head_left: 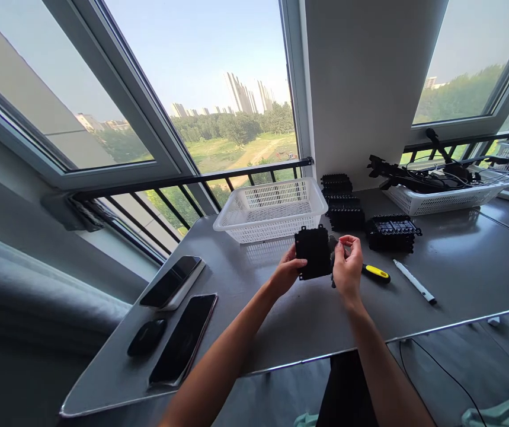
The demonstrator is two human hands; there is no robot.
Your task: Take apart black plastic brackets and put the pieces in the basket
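My left hand (288, 268) grips a flat, square black plastic part (313, 254) by its left side, thumb across the front face. Small tabs stick out at the part's corners, and it is held up above the grey table. At its right edge is my right hand (347, 265), thumb and fingers pinched together by a small dark piece (333, 244). What exactly these fingers hold is too small and dark to make out. Just right of this hand, a yellow-and-black handle (375, 273) lies on the table, its other end hidden behind the hand.
A white basket (272, 231) stands behind my hands. Stacks of similar black parts (345, 212) (391, 233) are to its right, near a white pen-like tool (414, 281). Another basket (443, 203) holds black parts and cables. Phones (183, 339) (172, 281) and a black case (146, 337) lie left.
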